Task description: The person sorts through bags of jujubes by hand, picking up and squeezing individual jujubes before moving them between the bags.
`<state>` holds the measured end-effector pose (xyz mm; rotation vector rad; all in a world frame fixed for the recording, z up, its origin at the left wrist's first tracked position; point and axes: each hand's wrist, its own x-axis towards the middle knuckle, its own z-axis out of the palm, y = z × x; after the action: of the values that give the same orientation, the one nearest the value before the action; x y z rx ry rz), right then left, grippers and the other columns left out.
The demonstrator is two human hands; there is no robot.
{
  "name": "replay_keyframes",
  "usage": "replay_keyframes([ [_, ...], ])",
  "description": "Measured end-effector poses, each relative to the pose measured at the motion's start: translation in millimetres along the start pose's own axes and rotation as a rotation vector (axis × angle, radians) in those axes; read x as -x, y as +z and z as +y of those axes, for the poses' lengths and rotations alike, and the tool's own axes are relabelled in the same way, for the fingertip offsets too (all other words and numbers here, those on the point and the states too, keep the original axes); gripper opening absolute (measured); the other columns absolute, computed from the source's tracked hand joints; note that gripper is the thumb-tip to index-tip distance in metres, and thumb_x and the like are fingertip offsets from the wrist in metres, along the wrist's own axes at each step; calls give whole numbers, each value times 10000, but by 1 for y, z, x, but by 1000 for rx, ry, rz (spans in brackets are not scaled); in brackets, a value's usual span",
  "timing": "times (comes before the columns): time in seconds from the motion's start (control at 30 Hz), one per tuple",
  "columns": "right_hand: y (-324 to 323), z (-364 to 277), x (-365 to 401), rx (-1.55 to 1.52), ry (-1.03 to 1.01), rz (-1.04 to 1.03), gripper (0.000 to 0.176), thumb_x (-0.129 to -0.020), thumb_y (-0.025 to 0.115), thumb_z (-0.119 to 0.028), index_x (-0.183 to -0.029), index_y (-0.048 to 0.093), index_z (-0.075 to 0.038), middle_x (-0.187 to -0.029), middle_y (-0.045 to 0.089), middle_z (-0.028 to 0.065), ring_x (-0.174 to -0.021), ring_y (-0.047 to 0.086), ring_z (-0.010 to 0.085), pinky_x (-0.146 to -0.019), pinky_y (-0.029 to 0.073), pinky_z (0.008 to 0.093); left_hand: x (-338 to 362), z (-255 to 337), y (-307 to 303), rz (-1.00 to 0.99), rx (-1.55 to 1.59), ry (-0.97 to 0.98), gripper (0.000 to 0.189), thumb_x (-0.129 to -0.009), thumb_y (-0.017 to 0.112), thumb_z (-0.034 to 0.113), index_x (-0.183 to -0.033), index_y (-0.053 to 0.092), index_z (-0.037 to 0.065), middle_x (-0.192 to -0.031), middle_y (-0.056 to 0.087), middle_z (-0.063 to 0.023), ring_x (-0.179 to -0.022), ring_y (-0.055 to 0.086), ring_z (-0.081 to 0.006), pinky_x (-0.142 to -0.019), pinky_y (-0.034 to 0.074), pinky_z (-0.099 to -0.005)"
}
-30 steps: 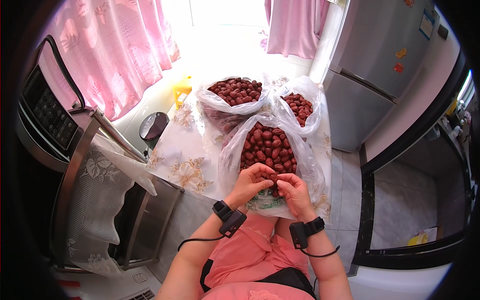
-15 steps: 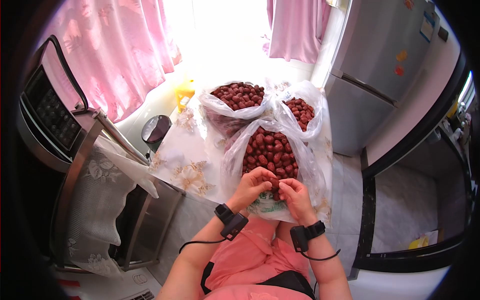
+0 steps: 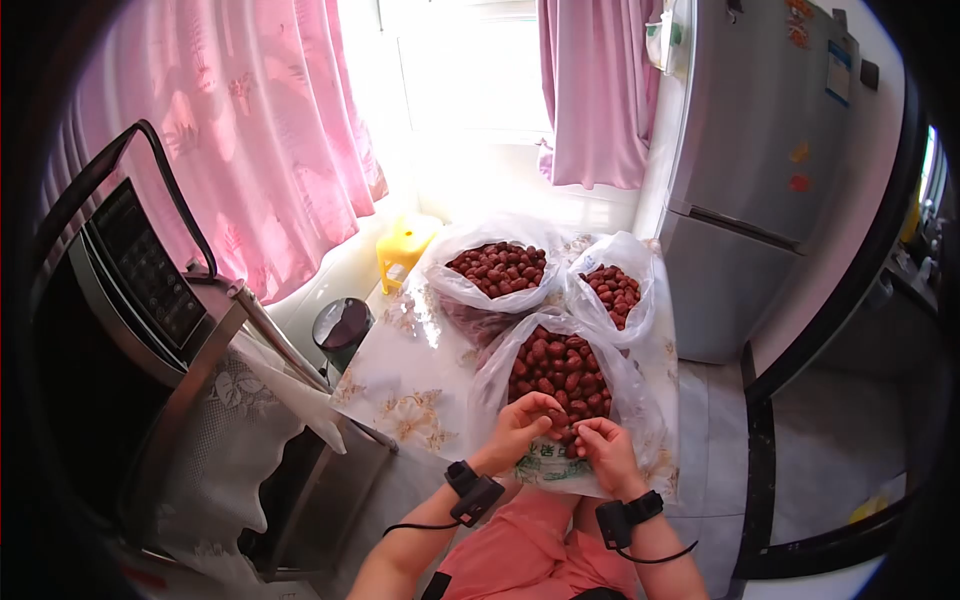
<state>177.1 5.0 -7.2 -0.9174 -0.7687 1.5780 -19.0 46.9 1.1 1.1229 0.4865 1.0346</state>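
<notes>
A large clear plastic bag (image 3: 488,392) of red dates (image 3: 563,372) stands open at the near edge of the table. Over its front rim, my left hand (image 3: 520,428) pinches one red date (image 3: 557,418) between thumb and fingers. Just beside it on the right, my right hand (image 3: 608,455) has thumb and fingertips pressed together close to the date. What lies in that right-hand pinch is too small to tell. Both wrists wear black strapped devices with cables.
Two more open bags of dates, a big one (image 3: 455,268) and a smaller one (image 3: 645,290), stand behind. A flowered cloth covers the table (image 3: 400,395). A fridge (image 3: 725,290) rises at the right, a yellow stool (image 3: 405,243) and a dark bin (image 3: 342,330) at the left.
The camera view has tilted up, so the table, bags and hands sit lower in the picture. My hands stay close together over the near bag, fingertips slightly shifted.
</notes>
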Motion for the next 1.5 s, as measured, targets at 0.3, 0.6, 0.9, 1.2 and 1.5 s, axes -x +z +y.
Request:
replay_keyframes([
  [0.3,-1,3,0,-16,-8,-26,124,-939,643,-62,-1031,656,20,-869,656,32,-665,576,80,-654,504,230,-29,77,-28,355,-256,174,199,-934,671,130,-1096,638,20,-1019,718,-92,-908,666,-135,-800,517,-257],
  [0.6,2,2,2,95,-19,-4,114,-941,649,-85,-1010,669,3,-800,663,19,-652,584,69,-627,482,203,-125,117,-67,556,74,300,266,-939,672,157,-1145,614,-1,-1015,667,-61,-897,663,-138,-787,550,-257],
  [0.9,3,3,2,96,-51,-6,114,-948,642,-98,-1005,670,-3,-792,660,12,-653,582,60,-625,469,195,-29,66,-18,85,-378,22,146,-948,632,81,-1071,643,4,-970,679,-46,-853,664,-116,-745,547,-245],
  [1.2,0,5,1,70,-34,-35,113,-953,620,-73,-1031,644,4,-821,637,25,-675,566,83,-641,483,213,8,53,-25,44,-1314,296,297,-704,703,-11,-988,664,66,-1006,598,-115,-983,597,-292,-846,505,-389],
  [1.5,1,5,2,86,-46,-17,122,-953,617,-69,-1038,641,16,-826,640,29,-679,573,85,-645,491,218,20,51,-25,70,-1630,200,157,-766,680,97,-919,668,126,-901,625,-46,-974,585,-267,-868,407,-398],
])
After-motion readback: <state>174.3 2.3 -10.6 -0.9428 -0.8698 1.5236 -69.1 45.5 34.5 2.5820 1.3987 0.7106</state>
